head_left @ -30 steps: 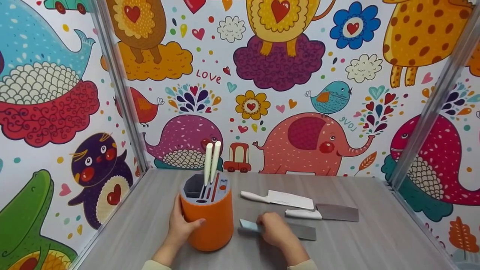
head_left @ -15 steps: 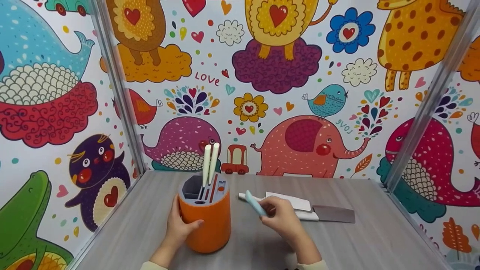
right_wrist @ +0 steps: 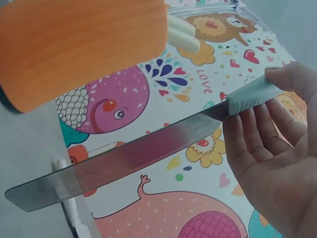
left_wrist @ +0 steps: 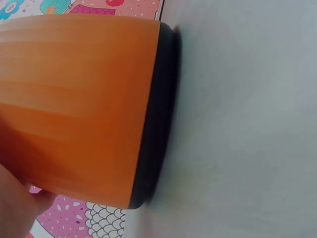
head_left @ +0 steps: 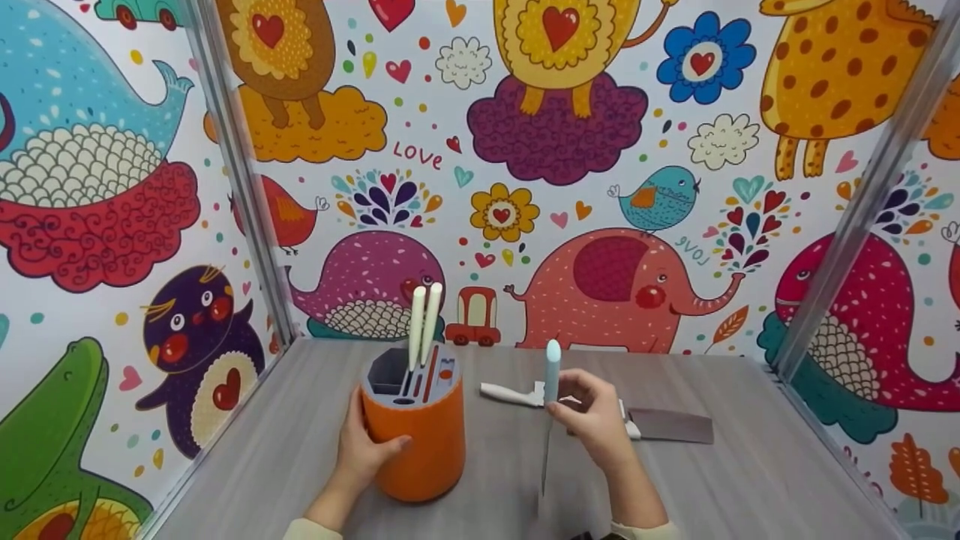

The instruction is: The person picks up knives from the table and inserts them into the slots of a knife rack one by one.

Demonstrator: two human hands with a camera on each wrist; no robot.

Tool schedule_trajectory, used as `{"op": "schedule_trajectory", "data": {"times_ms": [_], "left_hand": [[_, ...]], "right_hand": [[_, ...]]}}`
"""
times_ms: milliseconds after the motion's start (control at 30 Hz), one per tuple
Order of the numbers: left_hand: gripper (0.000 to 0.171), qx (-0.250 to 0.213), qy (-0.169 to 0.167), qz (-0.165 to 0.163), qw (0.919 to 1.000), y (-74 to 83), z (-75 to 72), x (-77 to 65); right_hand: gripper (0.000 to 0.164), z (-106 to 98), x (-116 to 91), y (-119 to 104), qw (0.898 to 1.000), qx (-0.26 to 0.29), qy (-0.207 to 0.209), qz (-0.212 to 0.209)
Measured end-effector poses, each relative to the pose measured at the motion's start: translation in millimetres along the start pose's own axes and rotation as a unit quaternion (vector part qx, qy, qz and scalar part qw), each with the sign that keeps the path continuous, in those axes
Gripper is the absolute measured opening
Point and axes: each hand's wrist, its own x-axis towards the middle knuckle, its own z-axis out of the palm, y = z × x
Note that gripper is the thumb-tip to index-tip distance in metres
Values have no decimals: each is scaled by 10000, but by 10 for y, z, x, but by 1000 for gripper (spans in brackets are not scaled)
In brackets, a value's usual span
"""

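Observation:
My left hand grips the side of an orange knife block, thumb across its front, in the head view. Two cream handles stick up from the block's slotted grey top. To the right of it, my right hand pinches a knife by its pale blue handle; the knife stands upright, blade down and edge-on in the head view. The right wrist view shows its long, broad, square-ended blade and the thumb and fingers on the handle. The left wrist view shows the block's dark base on the table.
Behind my right hand lie a white-handled cleaver, its blade mostly hidden, and another knife with a broad grey blade. The grey wood-grain table is bordered by cartoon-printed walls with metal corner posts.
My right hand has lifted the blue-handled knife off the table, turned it from lying flat to upright, and moved slightly right. The left hand and knife block stay in place.

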Motion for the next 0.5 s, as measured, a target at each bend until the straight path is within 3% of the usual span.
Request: {"op": "schedule_trajectory", "data": {"times_ms": [233,300,400,500], "left_hand": [[103,134,-215,-150,9996,85,-11,36],[100,156,-129,-47,9998,155,-24,58],[93,62,453,409,9981,355,-53,92],[83,-12,1305,1234,9837,638,-43,104]], "right_hand": [[24,1,-16,-85,9999,-20,-42,-153],[24,10,-10,-98,9998,22,-50,-215],[24,38,0,-106,9994,58,-116,-319],[24,87,-1,-100,9991,77,-217,-359]]}}
